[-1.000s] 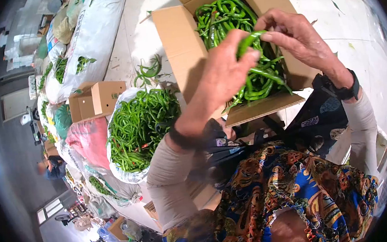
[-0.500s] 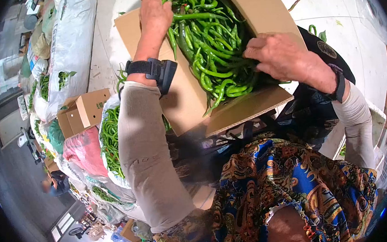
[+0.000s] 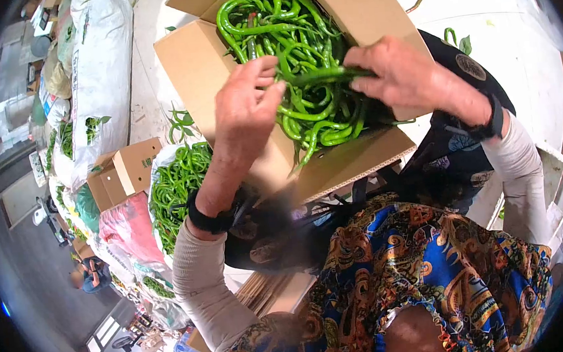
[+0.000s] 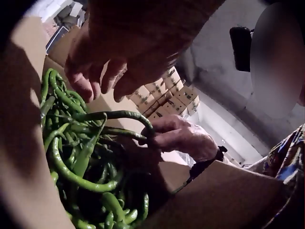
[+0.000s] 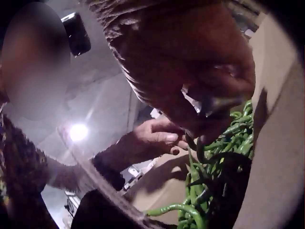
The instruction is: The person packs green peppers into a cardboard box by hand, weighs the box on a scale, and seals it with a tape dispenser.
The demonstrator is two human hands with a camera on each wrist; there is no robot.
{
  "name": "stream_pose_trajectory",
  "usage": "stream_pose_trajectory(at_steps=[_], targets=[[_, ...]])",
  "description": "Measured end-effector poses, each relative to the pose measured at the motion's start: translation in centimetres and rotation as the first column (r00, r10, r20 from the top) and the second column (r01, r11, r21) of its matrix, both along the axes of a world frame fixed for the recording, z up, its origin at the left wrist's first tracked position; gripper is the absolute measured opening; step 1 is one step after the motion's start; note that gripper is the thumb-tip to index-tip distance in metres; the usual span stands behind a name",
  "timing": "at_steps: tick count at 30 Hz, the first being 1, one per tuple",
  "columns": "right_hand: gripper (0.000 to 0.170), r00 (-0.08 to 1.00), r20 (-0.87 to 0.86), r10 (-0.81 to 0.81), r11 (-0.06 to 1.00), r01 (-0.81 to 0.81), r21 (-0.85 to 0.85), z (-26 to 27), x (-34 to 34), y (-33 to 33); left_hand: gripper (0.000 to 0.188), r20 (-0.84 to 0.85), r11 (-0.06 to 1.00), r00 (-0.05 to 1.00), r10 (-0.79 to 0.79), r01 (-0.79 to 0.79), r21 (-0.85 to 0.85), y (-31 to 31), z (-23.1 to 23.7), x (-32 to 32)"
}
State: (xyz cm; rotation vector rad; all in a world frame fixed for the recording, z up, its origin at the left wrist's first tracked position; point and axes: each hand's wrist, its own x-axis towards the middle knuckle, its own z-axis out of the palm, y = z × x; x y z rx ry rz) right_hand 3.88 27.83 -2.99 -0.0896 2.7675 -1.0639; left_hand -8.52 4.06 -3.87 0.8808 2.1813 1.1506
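In the head view an open cardboard box [image 3: 187,67] is filled with long, curling green peppers [image 3: 310,114]. My right hand [image 3: 396,77], at the box's right side, pinches the end of a green pepper [image 3: 326,74] that stretches left over the pile. The left wrist view has the right fingers at the tips of two peppers [image 4: 128,115]. My left hand [image 3: 246,106] hovers over the box's left part, fingers loosely bent beside the pepper's far end; in the left wrist view this hand [image 4: 128,57] holds nothing.
To the left stand a white sack of green peppers [image 3: 179,184], a small open carton [image 3: 126,172], a pink sack [image 3: 130,224] and a long white sack [image 3: 103,57]. Loose peppers lie on the floor. A person [image 3: 94,273] is far off at the left.
My left hand has come from the box's upper left edge down over the peppers. My right hand has lifted from the pile's right side with a pepper between its fingers.
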Motion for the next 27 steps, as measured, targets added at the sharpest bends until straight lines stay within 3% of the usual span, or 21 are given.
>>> stream_pose_trajectory(at_steps=[2,3,4,5,6,8,10,12,13,16,18,19,20,22,24,25,27], targets=[[0.022,0.998,0.067,0.017,0.997,-0.012,-0.071,-0.5,-0.1,0.5,0.049,0.034,0.994,0.996,0.088,-0.09,0.056,0.3,0.5,0.4],[0.025,0.992,0.121,0.043,0.99,-0.026,-0.14,-0.7,-0.3,0.7,0.05,-0.298,0.998,0.954,-0.034,0.048,0.039,0.6,0.5,0.6],[0.028,0.982,0.171,0.075,0.977,-0.038,-0.209,-0.6,-0.6,0.8,0.052,-0.593,0.985,0.791,-0.149,0.168,-0.023,0.9,0.6,0.7],[0.031,0.956,0.281,0.082,0.971,-0.013,-0.239,0.5,-0.9,0.3,0.052,-0.597,0.986,0.789,-0.144,0.164,-0.021,1.0,0.6,0.7],[0.031,0.956,0.279,0.086,0.972,-0.019,-0.236,0.7,-0.8,0.1,0.048,-0.575,0.971,0.787,-0.223,0.229,-0.062,1.1,0.4,0.9],[0.035,0.934,0.316,0.166,0.878,0.006,-0.479,0.9,-0.7,-0.1,0.041,-0.52,0.92,0.764,-0.382,0.365,-0.138,1.4,0.0,0.9],[0.041,0.938,0.294,0.184,0.856,-0.006,-0.517,0.7,-0.6,0.4,0.031,-0.583,0.935,0.749,-0.314,0.35,-0.055,1.3,-0.9,0.4],[0.047,0.932,0.35,-0.09,0.862,0.249,-0.442,0.8,-0.8,1.1,0.031,-0.631,0.935,0.719,-0.291,0.352,-0.03,1.1,0.2,-0.1],[0.048,0.96,0.276,-0.054,0.867,0.182,-0.463,1.6,-0.9,2.0,0.03,-0.688,0.946,0.687,-0.235,0.323,-0.001,1.0,1.0,0.0],[0.026,0.994,0.068,-0.088,0.916,0.107,-0.387,-0.7,-1.0,2.0,0.031,-0.664,0.962,0.727,-0.176,0.269,0.039,1.3,4.9,0.9],[0.026,0.99,-0.136,0.042,0.993,-0.056,-0.103,-1.4,-0.7,1.7,0.029,-0.695,0.971,0.705,-0.142,0.236,0.041,1.5,5.4,1.0],[0.03,0.974,-0.213,0.074,0.984,-0.106,-0.143,-2.0,-0.5,1.1,0.029,-0.763,0.977,0.635,-0.121,0.212,0.022,1.3,4.7,0.5],[0.03,0.987,-0.14,0.078,0.995,-0.087,-0.056,-1.8,-0.3,0.4,0.03,-0.825,0.983,0.557,-0.101,0.186,0.005,1.2,3.8,-0.2],[0.028,0.983,-0.094,0.155,0.978,-0.139,0.156,-2.1,0.4,-0.8,0.034,-0.813,0.98,0.56,-0.161,0.186,-0.066,0.3,-0.1,-1.7],[0.028,0.956,-0.196,0.218,0.961,-0.175,0.213,-3.3,0.6,-1.4,0.036,-0.731,0.916,0.553,-0.4,0.207,-0.344,-0.6,-3.3,-2.8],[0.029,0.915,-0.289,0.279,0.941,-0.201,0.272,-3.6,0.7,-1.5,0.036,-0.732,0.915,0.55,-0.403,0.209,-0.346,-0.9,-3.6,-2.9],[0.03,0.915,-0.31,0.259,0.948,-0.179,0.262,-3.5,0.7,-1.6,0.034,-0.723,0.901,0.538,-0.433,0.266,-0.342,-0.6,-3.0,-2.5]])
